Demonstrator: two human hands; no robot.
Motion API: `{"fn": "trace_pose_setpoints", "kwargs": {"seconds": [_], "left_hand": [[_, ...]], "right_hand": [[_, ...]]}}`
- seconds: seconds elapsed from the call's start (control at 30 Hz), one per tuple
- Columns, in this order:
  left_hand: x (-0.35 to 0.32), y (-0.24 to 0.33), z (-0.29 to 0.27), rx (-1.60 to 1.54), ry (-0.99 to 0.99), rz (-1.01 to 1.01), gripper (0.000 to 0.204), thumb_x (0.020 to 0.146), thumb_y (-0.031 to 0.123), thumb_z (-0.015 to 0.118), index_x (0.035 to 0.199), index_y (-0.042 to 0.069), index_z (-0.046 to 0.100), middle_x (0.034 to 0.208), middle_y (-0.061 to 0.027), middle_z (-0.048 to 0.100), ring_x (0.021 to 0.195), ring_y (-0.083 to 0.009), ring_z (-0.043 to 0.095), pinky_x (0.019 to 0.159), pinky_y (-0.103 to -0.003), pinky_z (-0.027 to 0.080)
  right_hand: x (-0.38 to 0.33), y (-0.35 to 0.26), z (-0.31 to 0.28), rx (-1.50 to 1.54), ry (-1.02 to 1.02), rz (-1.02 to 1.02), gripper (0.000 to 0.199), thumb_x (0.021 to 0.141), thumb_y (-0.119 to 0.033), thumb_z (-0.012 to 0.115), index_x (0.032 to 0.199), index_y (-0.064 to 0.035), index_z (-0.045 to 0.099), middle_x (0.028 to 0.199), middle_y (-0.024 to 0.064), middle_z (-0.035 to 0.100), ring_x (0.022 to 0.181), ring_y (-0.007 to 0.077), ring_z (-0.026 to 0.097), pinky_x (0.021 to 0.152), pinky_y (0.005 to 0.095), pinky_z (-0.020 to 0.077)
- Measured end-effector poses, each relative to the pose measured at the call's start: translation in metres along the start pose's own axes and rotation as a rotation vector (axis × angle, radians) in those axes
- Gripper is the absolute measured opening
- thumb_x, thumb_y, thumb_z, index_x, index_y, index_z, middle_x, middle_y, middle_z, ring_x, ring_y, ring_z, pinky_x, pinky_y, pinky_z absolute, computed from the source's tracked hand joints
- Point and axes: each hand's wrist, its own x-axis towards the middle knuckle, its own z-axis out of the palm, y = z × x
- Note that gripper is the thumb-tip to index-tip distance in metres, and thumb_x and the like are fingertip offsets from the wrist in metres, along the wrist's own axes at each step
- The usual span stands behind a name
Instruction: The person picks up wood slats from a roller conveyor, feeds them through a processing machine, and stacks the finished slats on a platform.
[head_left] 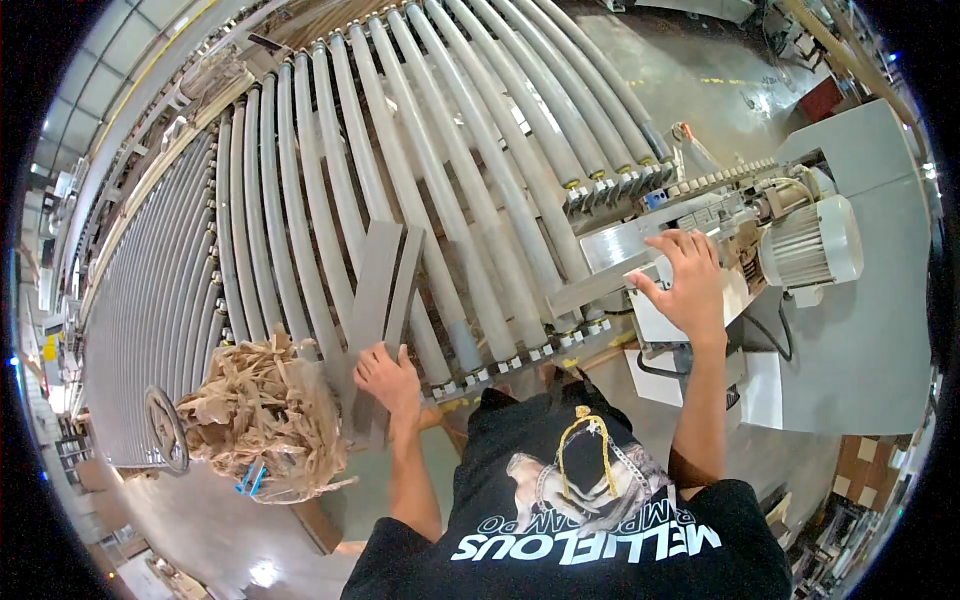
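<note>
Dozens of long pale rollers (440, 170) lie side by side and make up a conveyor bed that fans away from the person toward the top edge of the head view. Its near edge runs just in front of the person's chest, where the roller ends sit in a row of small caps. A second run of finer grey rollers (150, 300) curves along the left side. At the bed's right edge stands a grey machine housing (870, 330) with a ribbed electric motor (812, 243) and a row of small fittings. Concrete floor (690, 70) shows beyond the bed's far right corner, and shelving and clutter crowd the rim of the view.

Two flat grey boards (385, 280) lie across the rollers near the bed's near edge, left of centre, side by side and touching along their length, their near ends overhanging the edge. The left hand (388, 380) rests palm down on those near ends, fingers spread flat on the surface rather than curled around anything. A clear bag stuffed with brown paper scraps (265, 415) sits just left of that hand, beside a small grey handwheel (165, 430).

The right hand (685, 285) is raised to the machine at the bed's right edge, arm stretched forward, fingers open and splayed, tips touching a pale flat panel (665, 320) without gripping it.
</note>
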Motion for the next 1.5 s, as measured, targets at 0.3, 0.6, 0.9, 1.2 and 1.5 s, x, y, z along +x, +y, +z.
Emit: {"fn": "trace_pose_setpoints", "kwargs": {"seconds": [0.3, 0.6, 0.9, 1.2, 1.5], "left_hand": [[0.022, 0.025, -0.005, -0.182, 0.023, -0.157, 0.089, 0.087, 0.028, 0.085, 0.159, 0.005, 0.037, 0.165, -0.0246, 0.034, 0.152, -0.0471, 0.035, 0.127, -0.063, 0.024], [0.024, 0.187, -0.004, -0.594, -0.168, 0.495, 0.065, 0.086, 0.031, 0.083, 0.139, 0.0, 0.061, 0.136, -0.0251, 0.063, 0.129, -0.0447, 0.058, 0.112, -0.054, 0.044], [-0.02, 0.319, 0.05, -0.671, -0.332, 0.761, 0.064, 0.083, 0.032, 0.087, 0.138, 0.012, 0.062, 0.131, -0.019, 0.063, 0.126, -0.0397, 0.058, 0.115, -0.052, 0.041], [0.0, 0.239, 0.029, -0.6, -0.38, 0.67, 0.049, 0.091, 0.028, 0.079, 0.131, 0.002, 0.067, 0.119, -0.0218, 0.069, 0.115, -0.0438, 0.063, 0.099, -0.055, 0.049], [0.012, 0.085, -0.002, -0.857, -1.236, 0.057, 0.059, 0.106, 0.044, 0.068, 0.149, 0.004, 0.061, 0.141, -0.023, 0.066, 0.125, -0.039, 0.065, 0.105, -0.052, 0.052]], "right_hand": [[-0.002, 0.008, 0.002, -0.038, 0.03, 0.015, 0.056, 0.084, -0.047, 0.085, 0.124, -0.0093, 0.073, 0.128, 0.0091, 0.068, 0.127, 0.0335, 0.057, 0.12, 0.0498, 0.0388], [0.003, 0.014, -0.002, -0.006, 0.037, 0.012, 0.06, 0.086, -0.057, 0.081, 0.124, -0.0114, 0.075, 0.125, 0.0099, 0.07, 0.123, 0.0338, 0.059, 0.119, 0.0473, 0.0375], [-0.008, 0.006, -0.002, 0.089, 0.042, 0.044, 0.061, 0.084, -0.056, 0.083, 0.126, -0.0117, 0.075, 0.13, 0.01, 0.072, 0.13, 0.0355, 0.059, 0.122, 0.0512, 0.0373], [-0.001, 0.011, 0.01, 0.1, 0.047, 0.036, 0.062, 0.09, -0.061, 0.076, 0.125, -0.0107, 0.075, 0.127, 0.0122, 0.072, 0.132, 0.0356, 0.059, 0.124, 0.049, 0.0373], [-0.009, 0.007, -0.002, 0.066, -0.055, 0.042, 0.065, 0.095, -0.063, 0.071, 0.132, -0.0102, 0.072, 0.135, 0.0113, 0.067, 0.137, 0.0332, 0.056, 0.129, 0.0488, 0.033]]}}
